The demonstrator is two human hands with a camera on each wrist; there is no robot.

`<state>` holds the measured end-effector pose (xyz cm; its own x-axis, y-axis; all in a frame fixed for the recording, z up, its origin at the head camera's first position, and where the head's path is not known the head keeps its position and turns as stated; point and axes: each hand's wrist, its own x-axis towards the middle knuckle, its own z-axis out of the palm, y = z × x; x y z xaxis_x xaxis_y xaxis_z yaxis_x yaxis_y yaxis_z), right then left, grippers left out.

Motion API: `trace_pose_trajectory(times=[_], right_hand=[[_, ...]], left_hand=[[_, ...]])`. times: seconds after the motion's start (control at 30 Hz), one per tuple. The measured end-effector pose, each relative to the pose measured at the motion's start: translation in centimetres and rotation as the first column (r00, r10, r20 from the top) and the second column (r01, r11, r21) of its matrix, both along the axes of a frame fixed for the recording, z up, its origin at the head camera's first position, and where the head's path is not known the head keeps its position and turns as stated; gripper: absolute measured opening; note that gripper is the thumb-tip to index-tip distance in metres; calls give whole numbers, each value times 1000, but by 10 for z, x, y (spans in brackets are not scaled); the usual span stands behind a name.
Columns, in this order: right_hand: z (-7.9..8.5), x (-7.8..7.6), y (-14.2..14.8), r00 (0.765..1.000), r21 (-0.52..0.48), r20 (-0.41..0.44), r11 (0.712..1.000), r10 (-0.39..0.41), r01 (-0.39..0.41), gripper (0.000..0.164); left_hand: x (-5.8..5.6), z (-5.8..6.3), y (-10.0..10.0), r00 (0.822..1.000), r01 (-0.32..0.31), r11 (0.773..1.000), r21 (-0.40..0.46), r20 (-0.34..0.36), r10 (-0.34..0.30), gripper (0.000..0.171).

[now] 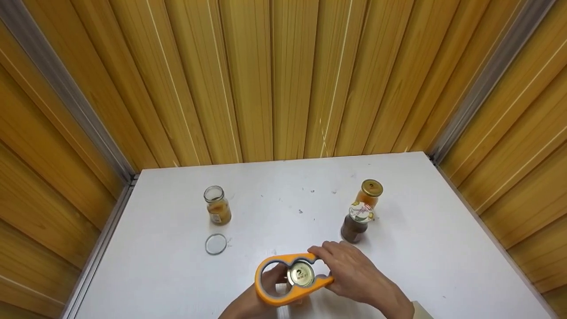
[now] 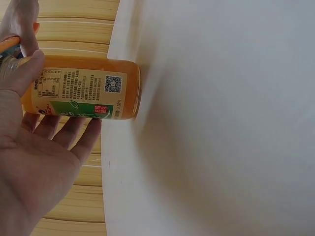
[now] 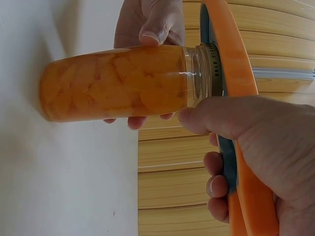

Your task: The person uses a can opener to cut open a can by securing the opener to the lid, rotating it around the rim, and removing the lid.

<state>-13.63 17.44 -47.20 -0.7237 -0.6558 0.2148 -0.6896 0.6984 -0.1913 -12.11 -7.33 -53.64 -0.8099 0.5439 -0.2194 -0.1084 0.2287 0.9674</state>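
A glass jar (image 3: 118, 83) of orange fruit pieces stands upright on the white table, a paper label (image 2: 74, 86) on its side. My left hand (image 2: 34, 152) grips the jar around its body, thumb on one side and fingers on the other. An orange jar opener (image 1: 283, 301) with grey-lined round openings sits around the jar's gold lid (image 1: 303, 274). My right hand (image 1: 354, 272) holds the opener at its handle end, its fingers curled round it. In the right wrist view, the right thumb lies by the jar's neck.
An uncapped jar (image 1: 218, 210) with yellowish contents stands at left, a loose lid (image 1: 216, 244) lying in front of it. At right, a dark jar (image 1: 353, 229) with a patterned lid stands before a gold-lidded orange jar (image 1: 371, 189). Wood-look panels (image 1: 248, 79) enclose the table.
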Motion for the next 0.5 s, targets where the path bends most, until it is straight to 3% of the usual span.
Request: trace_pose_trajectory(times=[0.13, 0.37, 0.5], right_hand=[[0, 0, -1, 1000, 11, -15, 1000, 3, -3, 59], [-1, 1, -4, 1000, 60, -29, 998, 3, -1, 60], [-2, 2, -7, 997, 107, -78, 994, -9, 17, 59]], left_hand=[[-1, -2, -4, 993, 51, 999, 10, -103, -50, 70], [-1, -2, -3, 992, 66, 996, 63, -114, -58, 70], [-2, -2, 1, 994, 49, 998, 47, -102, -44, 60]])
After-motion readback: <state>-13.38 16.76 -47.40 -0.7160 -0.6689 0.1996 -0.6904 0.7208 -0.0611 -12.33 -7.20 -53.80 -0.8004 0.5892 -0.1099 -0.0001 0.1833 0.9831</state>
